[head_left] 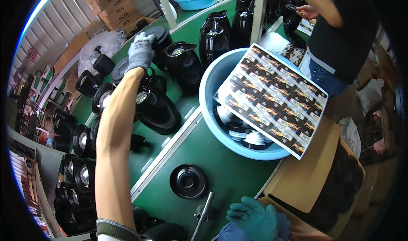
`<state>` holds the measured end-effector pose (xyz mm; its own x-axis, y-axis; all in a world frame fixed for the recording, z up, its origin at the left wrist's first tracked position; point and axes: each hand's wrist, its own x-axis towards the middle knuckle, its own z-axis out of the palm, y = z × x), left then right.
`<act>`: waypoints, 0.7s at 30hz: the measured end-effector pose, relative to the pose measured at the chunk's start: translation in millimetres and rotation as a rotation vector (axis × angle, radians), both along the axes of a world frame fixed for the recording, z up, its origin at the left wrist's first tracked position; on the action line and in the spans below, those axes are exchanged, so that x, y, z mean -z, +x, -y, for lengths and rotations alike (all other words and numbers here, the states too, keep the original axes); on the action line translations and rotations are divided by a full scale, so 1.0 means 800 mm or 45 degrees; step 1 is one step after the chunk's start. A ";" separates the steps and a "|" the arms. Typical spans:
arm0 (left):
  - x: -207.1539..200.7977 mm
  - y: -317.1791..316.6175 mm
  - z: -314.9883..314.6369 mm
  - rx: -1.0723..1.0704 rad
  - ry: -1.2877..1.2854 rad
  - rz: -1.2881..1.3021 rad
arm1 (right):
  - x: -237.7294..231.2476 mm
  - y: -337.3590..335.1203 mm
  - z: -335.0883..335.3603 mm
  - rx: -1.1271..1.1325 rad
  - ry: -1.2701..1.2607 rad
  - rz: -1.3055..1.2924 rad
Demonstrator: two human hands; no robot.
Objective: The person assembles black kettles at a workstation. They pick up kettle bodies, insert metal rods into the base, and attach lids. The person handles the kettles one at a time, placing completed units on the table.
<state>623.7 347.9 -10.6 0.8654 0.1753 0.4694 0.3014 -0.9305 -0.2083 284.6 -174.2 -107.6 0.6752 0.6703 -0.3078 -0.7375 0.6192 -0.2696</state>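
10:30 | my left hand (141, 51) at black vessel (163, 40), grip: can't tell | 5 o'clock | right hand (253, 217), fingers apart

Jugs (183, 68) stand left of the basin (217, 73), a sheet (274, 98) across it.

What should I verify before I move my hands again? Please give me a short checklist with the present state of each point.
1. Left hand gloved: ok, grey glove.
2. Left hand's hold on the dark round container: cannot tell; they meet in the picture, but the contact is unclear.
3. Right hand free: ok, open in a green glove, nothing visible in it.
4. Black round part resting on the green table: ok.
5. Blue basin uncovered: not ok, the printed sheet lies across much of it.
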 end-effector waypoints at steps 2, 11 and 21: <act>-0.033 -0.020 -0.024 0.113 0.122 0.218 | 0.010 0.000 0.000 -0.032 -0.017 -0.010; -0.270 -0.298 0.152 0.628 0.149 0.377 | -0.124 0.050 -0.016 0.231 -0.567 1.132; -0.250 -0.580 0.373 1.000 -0.812 -0.078 | -0.197 -0.021 0.034 0.265 -0.314 1.532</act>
<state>159.7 49.5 189.5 0.8630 -0.2515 0.4381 -0.4383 -0.8039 0.4020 267.9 -201.3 50.2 0.7018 0.5291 0.4770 0.1644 0.5313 -0.8311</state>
